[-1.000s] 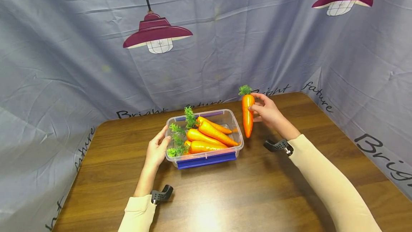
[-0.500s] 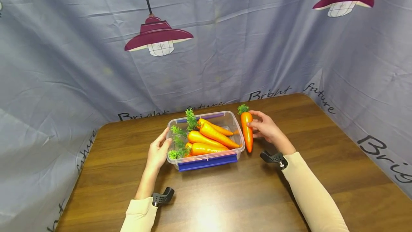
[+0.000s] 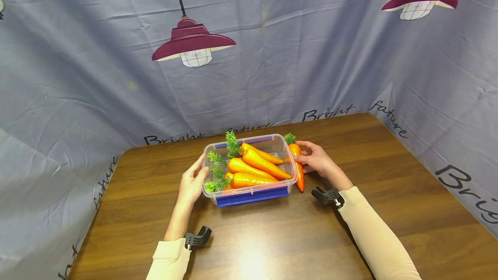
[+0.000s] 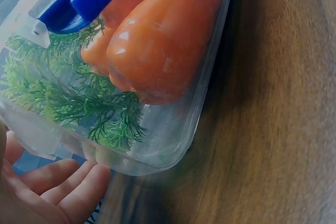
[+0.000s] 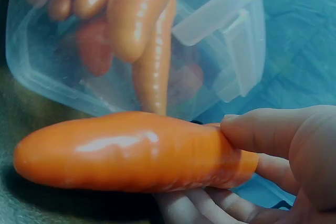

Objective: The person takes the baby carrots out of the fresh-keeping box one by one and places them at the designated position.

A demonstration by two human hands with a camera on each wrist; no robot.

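In the head view my left hand [image 3: 190,184] holds the left end of a clear plastic food container [image 3: 252,192], thumb at its rim and fingers along the outside wall. Several orange carrots [image 3: 260,161] with green leafy tops [image 3: 232,144] lie inside, tips mostly to the right. My right hand [image 3: 320,161] grips one more carrot [image 3: 300,176] just outside the container's right end, tip toward me; the rim overlaps part of it. Close up in the right wrist view, the thumb [image 5: 257,129] lies on this carrot's thick end, fingers beneath. The left wrist view shows the left fingers [image 4: 79,192] against the container wall.
The container stands on a brown wooden table [image 3: 249,237], a blue latch [image 3: 253,196] on its near side. Behind the table hangs a grey-blue curtain [image 3: 272,77] printed with lamps and lettering. Black wrist cameras [image 3: 198,237] sit on both forearms.
My right hand has lowered its carrot from above the table at the right, down and slightly left, to beside the container's right end. The left hand and container have stayed nearly in place.
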